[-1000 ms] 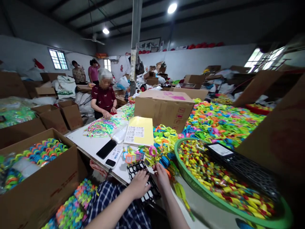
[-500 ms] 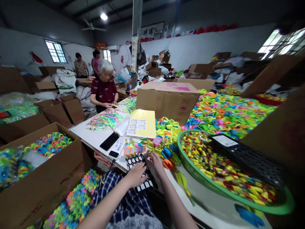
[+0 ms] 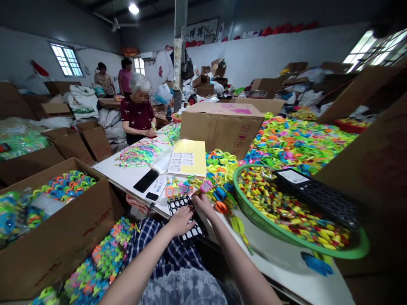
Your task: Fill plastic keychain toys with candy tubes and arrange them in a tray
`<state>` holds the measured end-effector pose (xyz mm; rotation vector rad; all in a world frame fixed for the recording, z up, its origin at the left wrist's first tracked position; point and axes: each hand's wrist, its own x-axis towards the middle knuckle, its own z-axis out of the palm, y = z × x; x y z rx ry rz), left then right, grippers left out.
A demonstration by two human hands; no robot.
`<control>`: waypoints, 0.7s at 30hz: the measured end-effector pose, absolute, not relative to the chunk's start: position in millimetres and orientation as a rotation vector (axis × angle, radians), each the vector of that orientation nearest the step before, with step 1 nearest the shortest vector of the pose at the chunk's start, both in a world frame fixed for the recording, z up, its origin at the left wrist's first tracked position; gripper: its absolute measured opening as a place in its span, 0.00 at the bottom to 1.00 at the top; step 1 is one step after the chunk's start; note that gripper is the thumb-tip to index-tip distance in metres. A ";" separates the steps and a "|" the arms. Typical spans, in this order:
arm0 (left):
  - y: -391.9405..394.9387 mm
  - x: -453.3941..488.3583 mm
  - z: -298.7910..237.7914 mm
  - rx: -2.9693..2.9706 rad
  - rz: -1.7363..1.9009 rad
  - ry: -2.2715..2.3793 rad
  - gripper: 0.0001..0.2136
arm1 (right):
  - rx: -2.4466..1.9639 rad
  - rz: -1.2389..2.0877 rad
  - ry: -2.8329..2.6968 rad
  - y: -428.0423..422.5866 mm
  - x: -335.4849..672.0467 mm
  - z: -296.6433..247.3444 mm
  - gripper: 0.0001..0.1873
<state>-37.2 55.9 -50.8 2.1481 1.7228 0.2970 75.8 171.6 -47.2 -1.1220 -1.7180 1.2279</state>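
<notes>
White tabletop (image 3: 110, 168) carries cardboard box (image 3: 219, 129), yellow sheet (image 3: 199, 156) with printed labels (image 3: 182, 159), black phone (image 3: 146, 181), square-faced bands (image 3: 178, 190), green basket (image 3: 237, 186), multicoloured plastic heap (image 3: 302, 140).

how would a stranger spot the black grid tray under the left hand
Find the white table, then its near edge, right of the black phone. There the black grid tray lies under the left hand. Unlike the black grid piece in the green basket, it shows white through its openings.

head-worn; facing forward-down; table (image 3: 273, 254) close; far right perhaps shadowed
</notes>
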 end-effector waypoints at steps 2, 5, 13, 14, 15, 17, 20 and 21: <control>56.1 -37.1 -50.1 2.148 0.290 1.721 0.25 | -1.110 1.206 -1.749 176.2 75.8 -48.6 0.09; 56.0 -37.1 -48.2 2.142 0.273 1.719 0.25 | -1.069 1.192 -1.804 182.8 73.2 -52.4 0.10; 53.2 -36.3 -44.5 2.136 0.248 1.738 0.26 | -1.069 1.118 -1.865 196.3 59.8 -71.3 0.11; 53.3 -36.4 -44.3 2.133 0.242 1.738 0.26 | -1.067 1.106 -1.872 198.1 57.9 -74.3 0.10; 53.6 -36.6 -44.1 2.131 0.234 1.735 0.26 | -1.064 1.095 -1.877 199.8 56.1 -77.1 0.09; 54.4 -37.1 -43.7 2.130 0.223 1.730 0.26 | -1.051 1.076 -1.888 202.8 53.2 -81.7 0.09; 55.3 -37.7 -44.0 2.138 0.221 1.724 0.26 | -1.028 1.048 -1.914 205.4 50.8 -84.8 0.09; 55.5 -37.9 -44.6 2.142 0.223 1.724 0.26 | -1.022 1.036 -1.926 205.9 50.5 -85.0 0.09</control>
